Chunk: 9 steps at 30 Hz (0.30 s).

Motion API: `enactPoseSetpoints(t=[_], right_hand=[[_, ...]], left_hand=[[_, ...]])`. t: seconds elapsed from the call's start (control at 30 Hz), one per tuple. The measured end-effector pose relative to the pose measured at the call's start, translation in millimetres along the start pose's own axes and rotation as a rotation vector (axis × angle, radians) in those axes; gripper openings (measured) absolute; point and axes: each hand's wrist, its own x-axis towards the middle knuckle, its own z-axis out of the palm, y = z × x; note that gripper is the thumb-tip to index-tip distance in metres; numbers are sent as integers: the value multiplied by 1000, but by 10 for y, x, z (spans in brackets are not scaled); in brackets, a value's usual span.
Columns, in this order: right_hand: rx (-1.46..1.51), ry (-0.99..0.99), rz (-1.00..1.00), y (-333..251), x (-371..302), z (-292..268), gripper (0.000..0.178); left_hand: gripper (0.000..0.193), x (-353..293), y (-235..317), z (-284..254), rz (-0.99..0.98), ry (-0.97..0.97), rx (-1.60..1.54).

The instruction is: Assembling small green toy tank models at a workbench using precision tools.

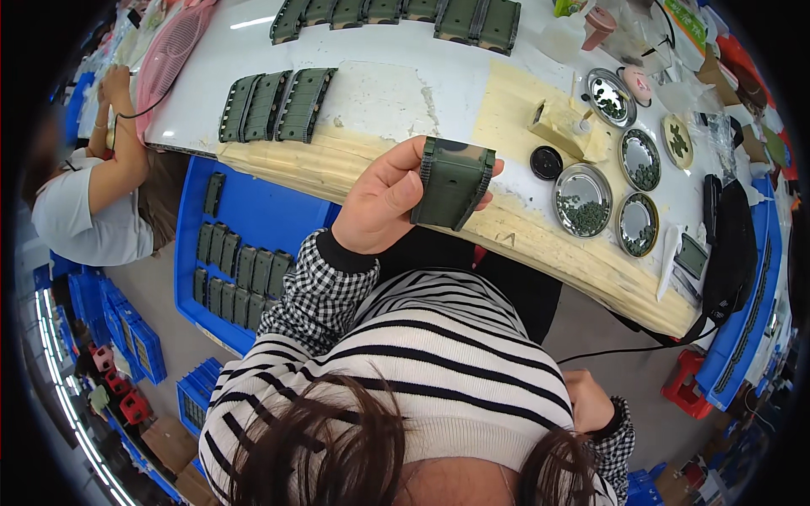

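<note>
My left hand (377, 205) is closed around a dark-green rectangular plastic casing (454, 187) with ribbed sides and a camouflage-patterned end. It is raised over the near edge of the table, the thumb on its left side and fingertips showing at its right. My right hand (589, 402) hangs low beside my body, away from the table, with its fingers hidden. A group of similar green casings (263, 107) lies side by side on the table, left of the held one. Another row of casings (363, 13) lies farther back.
Metal dishes (582, 200) with small green parts stand on the right, near a black round lid (546, 163) and a yellowish block (567, 131). A blue tray (196, 291) of casings sits below the table's left side. Another person (93, 202) sits at left beside a pink basket (173, 63).
</note>
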Motion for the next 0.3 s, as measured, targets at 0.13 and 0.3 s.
enactPoseSetpoints(t=[0.13,0.3], right_hand=[[66,122,26,120,122,77,43],[-37,-57,152,105,20,170,46]], left_hand=[[62,0,7,6,-1,6,7],[72,8,25,4,-31,32,1]])
